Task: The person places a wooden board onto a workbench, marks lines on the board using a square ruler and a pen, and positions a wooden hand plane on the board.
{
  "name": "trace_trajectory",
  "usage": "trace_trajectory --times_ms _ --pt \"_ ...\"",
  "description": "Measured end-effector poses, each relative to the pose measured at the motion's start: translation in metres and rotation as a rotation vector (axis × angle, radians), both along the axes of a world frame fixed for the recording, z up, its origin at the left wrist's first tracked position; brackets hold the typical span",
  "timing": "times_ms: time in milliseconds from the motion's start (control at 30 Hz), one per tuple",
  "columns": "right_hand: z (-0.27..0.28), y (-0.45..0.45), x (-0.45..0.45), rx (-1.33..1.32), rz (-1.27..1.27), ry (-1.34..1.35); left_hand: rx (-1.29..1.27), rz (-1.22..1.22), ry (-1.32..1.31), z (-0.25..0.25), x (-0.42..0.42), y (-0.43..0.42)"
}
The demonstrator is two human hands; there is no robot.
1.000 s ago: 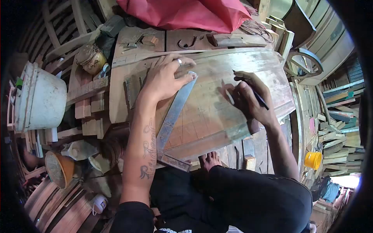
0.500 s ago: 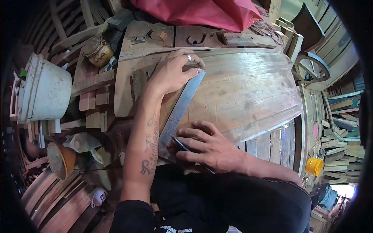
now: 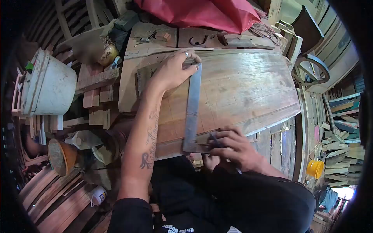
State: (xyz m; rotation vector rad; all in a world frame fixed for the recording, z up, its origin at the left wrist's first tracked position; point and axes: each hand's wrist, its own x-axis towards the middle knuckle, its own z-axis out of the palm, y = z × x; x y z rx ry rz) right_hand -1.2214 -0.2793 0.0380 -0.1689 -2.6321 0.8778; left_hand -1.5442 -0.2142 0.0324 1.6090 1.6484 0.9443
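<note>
A flat metal square lies across a wide panel of joined wooden boards marked with thin lines. At the blade's far end, my left hand pinches it, thumb on the metal and fingers curled toward the panel's far edge. My right hand, somewhat blurred, is beside the square's near corner at the panel's near edge. Between its fingers is a dark, slim pencil or pen, whose other end shows below the hand. Whether the right fingers touch the square's short arm, I cannot tell.
A white bucket and an orange bowl stand at left among wood pieces. Red cloth lies beyond the panel, near a C-shaped metal piece. A yellow tub and stacked offcuts are at right.
The square's near end has swung to the right, so its blade now lies more nearly straight across the panel. My right hand has moved right with the pencil or pen.
</note>
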Motion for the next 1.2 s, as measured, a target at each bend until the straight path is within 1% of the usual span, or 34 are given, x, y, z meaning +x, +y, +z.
trace_trajectory --times_ms 33,100,167,233,300,333,367,433,500,567,633,700,767,800,833,900,1000,1200 --pt "0.000 0.003 0.010 -0.044 -0.075 0.016 0.040 -0.010 0.040 -0.002 0.000 0.000" --pt "-0.003 0.009 0.032 -0.015 -0.217 0.029 0.074 -0.024 0.073 -0.009 0.000 0.002" --pt "-0.009 0.014 0.053 -0.056 -0.328 0.038 0.188 -0.026 0.164 -0.014 0.002 0.005" --pt "-0.014 0.021 0.066 -0.045 -0.385 0.086 0.155 -0.017 0.156 -0.013 0.006 0.003" --pt "-0.022 0.025 0.071 -0.183 -0.441 0.194 0.212 0.033 0.229 -0.012 0.012 0.002" --pt "-0.022 0.021 0.071 -0.180 -0.507 0.161 0.200 0.046 0.248 -0.010 0.014 0.003" --pt "-0.022 0.020 0.069 -0.184 -0.509 0.158 0.195 0.044 0.246 -0.009 0.017 0.003" --pt "-0.023 0.020 0.066 -0.097 -0.506 0.156 0.215 0.092 0.308 -0.008 0.021 0.002" --pt "-0.020 0.018 0.065 -0.085 -0.505 0.127 0.213 0.098 0.284 -0.009 0.020 0.003" --pt "-0.005 0.016 0.057 0.047 -0.463 0.035 0.211 0.102 0.258 -0.010 0.020 0.003" --pt "-0.013 0.016 0.058 0.073 -0.436 0.044 0.196 0.097 0.261 -0.011 0.019 0.004" --pt "-0.016 0.013 0.057 0.125 -0.475 -0.030 0.166 0.089 0.246 -0.013 0.015 0.006" --pt "-0.018 0.013 0.056 0.136 -0.482 -0.038 0.119 0.107 0.203 -0.011 0.014 0.005" --pt "-0.018 0.013 0.055 0.147 -0.490 -0.041 0.101 0.124 0.264 -0.016 0.012 0.007" --pt "-0.018 0.012 0.055 0.157 -0.498 -0.045 0.100 0.125 0.259 -0.014 0.013 0.007" --pt "-0.020 0.012 0.054 0.177 -0.507 -0.047 0.076 0.134 0.167 -0.010 0.013 0.006" --pt "-0.021 0.010 0.051 0.200 -0.535 -0.056 0.083 0.148 0.193 -0.017 0.012 0.010" --pt "-0.024 0.006 0.045 0.231 -0.613 -0.056 0.104 0.172 0.169 -0.015 0.014 0.010"
